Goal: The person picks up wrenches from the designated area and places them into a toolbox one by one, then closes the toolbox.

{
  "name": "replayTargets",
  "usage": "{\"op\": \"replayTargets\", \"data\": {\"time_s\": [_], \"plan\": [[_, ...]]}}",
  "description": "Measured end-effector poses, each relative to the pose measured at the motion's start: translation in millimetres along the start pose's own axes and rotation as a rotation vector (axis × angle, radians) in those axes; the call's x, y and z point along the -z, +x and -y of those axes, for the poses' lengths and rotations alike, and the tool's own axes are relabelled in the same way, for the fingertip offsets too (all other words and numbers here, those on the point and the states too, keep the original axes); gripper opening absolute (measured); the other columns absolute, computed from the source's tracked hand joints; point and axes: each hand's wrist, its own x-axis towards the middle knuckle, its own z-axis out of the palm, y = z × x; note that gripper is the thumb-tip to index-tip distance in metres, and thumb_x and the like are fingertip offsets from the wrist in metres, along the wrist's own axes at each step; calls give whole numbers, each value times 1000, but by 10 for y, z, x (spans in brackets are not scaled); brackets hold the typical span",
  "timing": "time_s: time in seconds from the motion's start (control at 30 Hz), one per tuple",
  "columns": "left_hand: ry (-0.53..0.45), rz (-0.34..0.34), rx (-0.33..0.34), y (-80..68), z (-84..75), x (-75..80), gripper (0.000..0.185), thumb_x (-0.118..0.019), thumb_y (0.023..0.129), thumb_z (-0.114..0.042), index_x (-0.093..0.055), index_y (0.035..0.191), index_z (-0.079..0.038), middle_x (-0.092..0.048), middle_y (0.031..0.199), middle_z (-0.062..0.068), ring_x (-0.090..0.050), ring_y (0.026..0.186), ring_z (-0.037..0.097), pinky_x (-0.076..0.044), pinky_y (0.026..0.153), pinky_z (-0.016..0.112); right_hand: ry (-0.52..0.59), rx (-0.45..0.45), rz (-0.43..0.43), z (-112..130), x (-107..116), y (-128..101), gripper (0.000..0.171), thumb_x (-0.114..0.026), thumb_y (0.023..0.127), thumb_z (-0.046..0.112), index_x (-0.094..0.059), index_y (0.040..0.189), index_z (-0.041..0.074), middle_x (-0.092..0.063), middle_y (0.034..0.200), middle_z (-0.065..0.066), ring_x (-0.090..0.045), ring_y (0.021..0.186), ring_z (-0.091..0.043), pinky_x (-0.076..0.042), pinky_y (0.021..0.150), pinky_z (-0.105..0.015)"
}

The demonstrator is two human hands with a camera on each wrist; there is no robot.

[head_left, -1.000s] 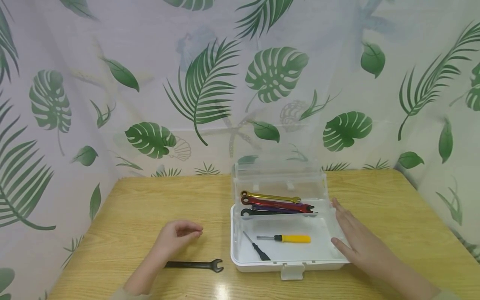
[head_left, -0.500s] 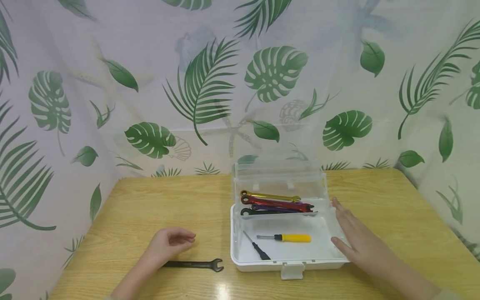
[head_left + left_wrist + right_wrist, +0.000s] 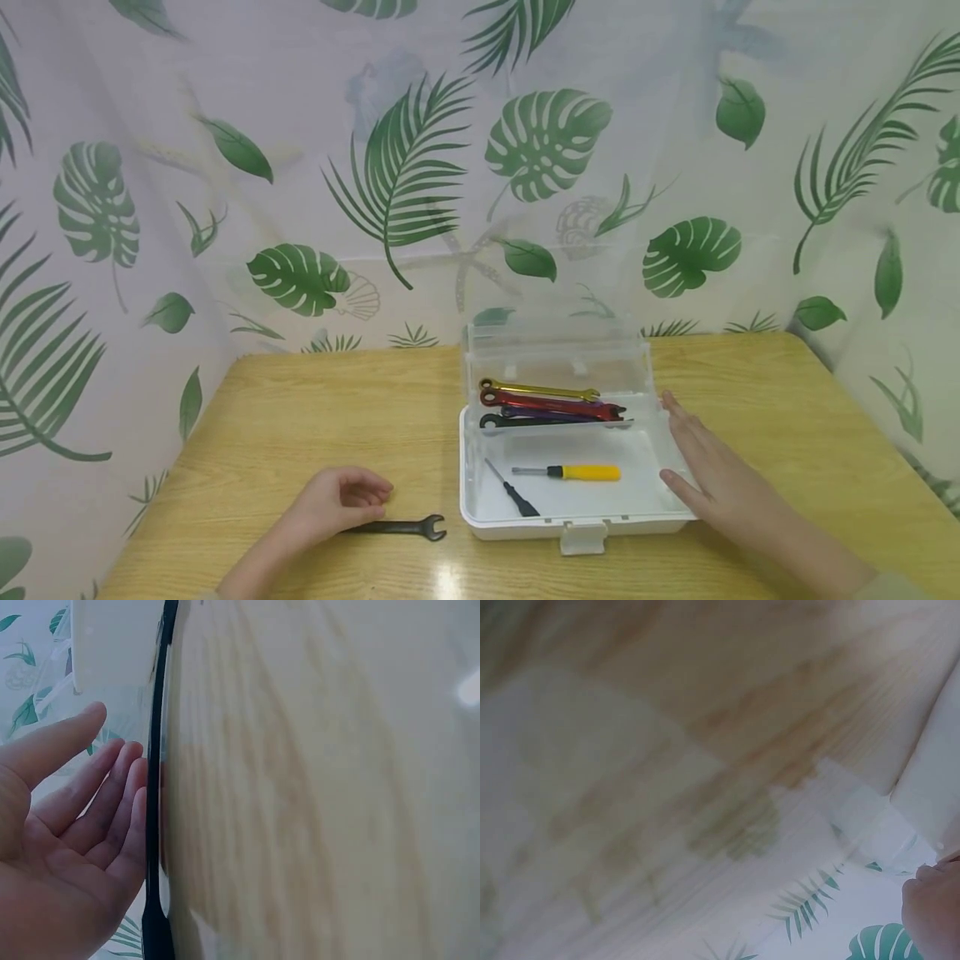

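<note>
A black wrench [image 3: 405,527] lies on the table, its open end pointing right. My left hand [image 3: 333,504] is beside it, partly covering its handle. In the left wrist view the fingers are loosely bent, the thumb is apart, and the wrench [image 3: 154,825] runs past the fingertips ungripped. My right hand [image 3: 716,475] rests with extended fingers against the right side of a white toolbox [image 3: 517,527], whose clear lid is raised. Inside the box lie a yellow-handled screwdriver [image 3: 591,472] and a thin black-handled screwdriver [image 3: 521,502].
Several wrenches lie towards the back of the box, among them a gold wrench [image 3: 536,389] and a red wrench [image 3: 551,404]. A latch [image 3: 583,538] hangs at the box's front. The wooden table [image 3: 337,408] meets a leaf-patterned curtain [image 3: 420,292] behind.
My left hand has moved left and down, closer to the black wrench. The wrench and toolbox stay where they were, and my right hand keeps its place on the box.
</note>
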Motion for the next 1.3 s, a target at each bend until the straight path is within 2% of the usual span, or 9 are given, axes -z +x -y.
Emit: {"op": "replayTargets", "data": {"time_s": [0.07, 0.17, 0.23, 0.3, 0.47, 0.7, 0.93, 1.17, 1.3], "plan": [[6, 13, 9, -12, 16, 3, 30, -84, 89, -7, -74, 116, 4, -78, 109, 14, -69, 90, 9, -59, 80, 18, 4, -12, 8, 5, 3, 1, 86, -58, 108, 35, -6, 171, 9, -9, 180, -13, -27, 159, -47, 8, 121, -13], [17, 34, 1, -36, 37, 7, 30, -85, 88, -7, -76, 115, 3, -78, 108, 13, -68, 90, 8, -59, 80, 19, 12, -35, 28, 12, 11, 6, 86, -57, 108, 37, -6, 172, 10, -9, 180, -12, -27, 159, -47, -5, 130, -37], [20, 49, -16, -49, 49, 11, 29, -85, 88, -7, -77, 114, 1, -78, 107, 11, -67, 89, 5, -58, 80, 19, 14, -44, 34, 15, 14, 9, 86, -57, 108, 38, -6, 172, 10, -8, 181, -12, -26, 159, -47, -14, 131, -50], [43, 63, -45, -53, 58, 13, 28, -86, 87, -8, -77, 113, -1, -78, 107, 9, -66, 89, 3, -58, 80, 20, 14, -48, 33, 15, 14, 8, 86, -57, 109, 37, -5, 172, 10, -7, 181, -11, -26, 159, -47, -18, 130, -55], [116, 87, -116, -63, 82, 9, 29, -89, 85, -9, -79, 112, -7, -78, 105, 5, -65, 89, 0, -58, 80, 20, 15, -41, 25, 13, 12, 4, 86, -57, 109, 36, -5, 172, 11, -7, 181, -11, -26, 159, -48, -10, 131, -44], [186, 85, -140, -64, 88, -18, 28, -88, 83, -2, -79, 108, -9, -77, 102, 1, -62, 87, -2, -58, 78, 20, 11, -24, 20, -1, 5, 0, 86, -57, 109, 35, -5, 172, 10, -8, 181, -11, -26, 160, -46, -4, 130, -35], [203, 75, -134, -45, 80, -35, 23, -88, 83, -2, -79, 103, -9, -76, 97, -1, -61, 84, -2, -58, 75, 20, -20, 38, -31, -20, -16, -20, 86, -61, 107, 31, -9, 171, 6, -12, 180, -13, -28, 160, -41, 10, 114, 0], [243, 69, -130, -36, 68, -31, 19, -88, 83, -3, -80, 97, -13, -76, 94, -4, -61, 81, -2, -57, 73, 20, -24, 34, -35, -26, -23, -13, 86, -60, 107, 32, -9, 171, 5, -12, 180, -14, -29, 159, -42, 11, 112, 1], [281, 77, -120, -23, 56, -19, 18, -88, 84, -4, -81, 95, -16, -76, 94, -6, -61, 81, -3, -56, 73, 20, -45, 74, -73, -37, -46, -13, 86, -62, 106, 29, -10, 171, 5, -12, 180, -13, -21, 165, -32, 10, 116, 0]]}}
